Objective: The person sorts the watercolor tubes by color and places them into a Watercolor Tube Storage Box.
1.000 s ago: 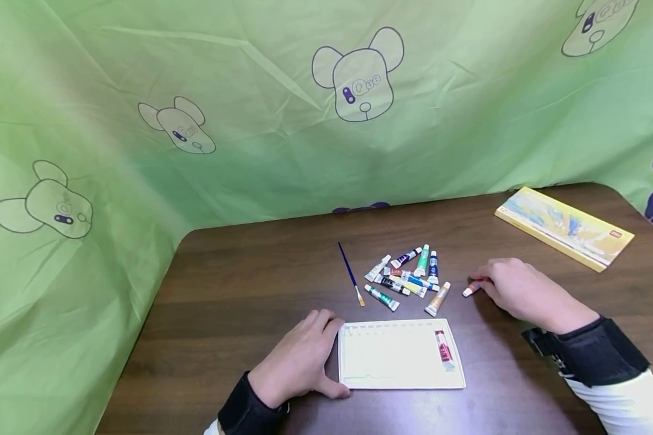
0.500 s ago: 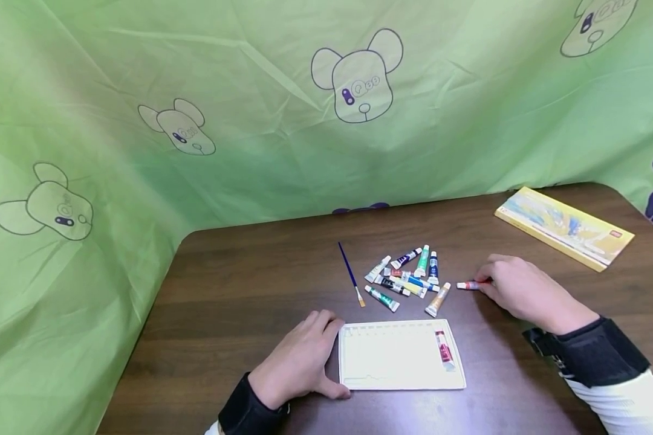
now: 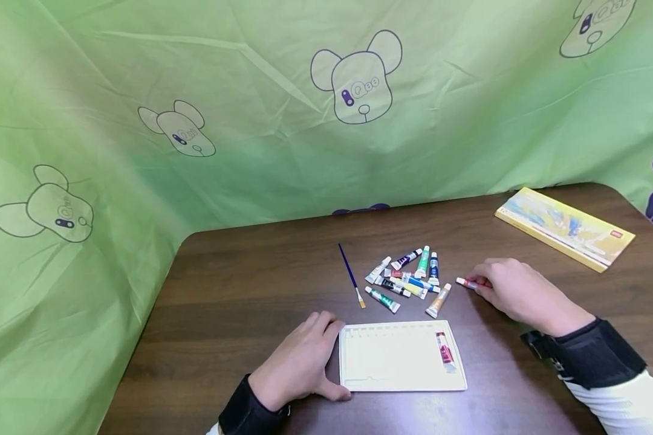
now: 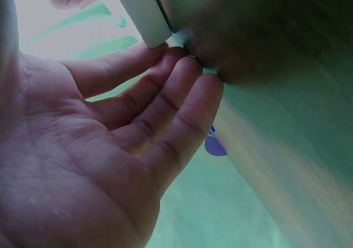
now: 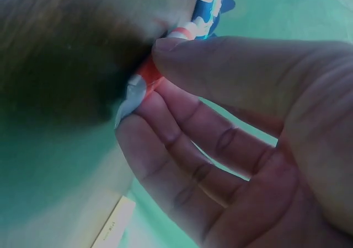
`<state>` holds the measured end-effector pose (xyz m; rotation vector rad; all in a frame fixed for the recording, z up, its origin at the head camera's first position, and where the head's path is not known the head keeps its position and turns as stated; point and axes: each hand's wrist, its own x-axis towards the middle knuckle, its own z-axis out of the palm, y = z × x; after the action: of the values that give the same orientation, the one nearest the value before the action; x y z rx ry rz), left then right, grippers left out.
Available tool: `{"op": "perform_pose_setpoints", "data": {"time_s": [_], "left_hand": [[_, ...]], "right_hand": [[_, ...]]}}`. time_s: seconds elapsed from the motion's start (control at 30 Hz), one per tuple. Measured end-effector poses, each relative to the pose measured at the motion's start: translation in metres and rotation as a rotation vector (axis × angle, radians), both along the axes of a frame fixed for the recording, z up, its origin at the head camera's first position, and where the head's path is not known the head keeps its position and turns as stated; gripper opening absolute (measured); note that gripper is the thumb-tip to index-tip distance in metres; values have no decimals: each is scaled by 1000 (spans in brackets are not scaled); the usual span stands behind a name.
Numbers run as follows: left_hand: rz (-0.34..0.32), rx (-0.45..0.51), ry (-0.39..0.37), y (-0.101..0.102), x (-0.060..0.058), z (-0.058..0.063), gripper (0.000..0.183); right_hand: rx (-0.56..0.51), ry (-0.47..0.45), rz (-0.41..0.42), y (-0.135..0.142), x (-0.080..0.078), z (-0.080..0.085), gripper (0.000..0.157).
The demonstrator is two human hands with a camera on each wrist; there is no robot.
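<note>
My right hand [image 3: 514,290] pinches a red paint tube [image 5: 150,74] between thumb and fingers, low over the table to the right of the other tubes. In the head view, the white cap of this paint tube [image 3: 464,282] points left. A shallow white tray [image 3: 392,356] lies near the front of the table, with a crimson paint tube [image 3: 444,348] at its right end. Along the tray's left edge rests my left hand [image 3: 302,362], thumb at the near corner and fingers by the far one. The left wrist view shows its fingertips touching the tray's edge [image 4: 146,19], fingers only slightly bent.
Behind the tray is a loose pile of several paint tubes [image 3: 408,283], with a tan tube [image 3: 438,301] nearest the tray. A blue-handled paintbrush [image 3: 350,270] lies left of them. A yellow box [image 3: 566,228] lies back right. Green cloth [image 3: 250,151] hangs behind the table.
The red tube in my right fingers has turned, its cap now pointing left and slightly away rather than toward the tray. My left hand and the tray have stayed in place.
</note>
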<state>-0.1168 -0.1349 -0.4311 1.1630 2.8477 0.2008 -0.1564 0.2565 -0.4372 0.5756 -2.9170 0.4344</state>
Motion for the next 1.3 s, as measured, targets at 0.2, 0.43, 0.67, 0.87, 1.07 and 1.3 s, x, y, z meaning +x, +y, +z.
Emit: {"op": "perform_pose_setpoints", "data": {"time_s": [0.2, 0.43, 0.67, 0.87, 1.07, 1.3], "left_hand": [[1, -3, 0, -1, 0, 0, 93], [7, -10, -6, -1, 0, 0, 94], [8, -11, -15, -1, 0, -2, 93], [11, -17, -30, 0, 0, -2, 93], [10, -24, -29, 0, 1, 0, 94], [13, -31, -32, 1, 1, 1, 95]], "right_hand": [[-6, -28, -25, -3, 0, 1, 6], [-19, -72, -71, -6, 3, 1, 5], [-58, -117, -149, -12, 11, 5, 13], [-98, -143, -208, -27, 25, 12, 19], [-134, -139, -234, -42, 39, 17, 17], [-149, -149, -227, -66, 55, 12, 15]]}}
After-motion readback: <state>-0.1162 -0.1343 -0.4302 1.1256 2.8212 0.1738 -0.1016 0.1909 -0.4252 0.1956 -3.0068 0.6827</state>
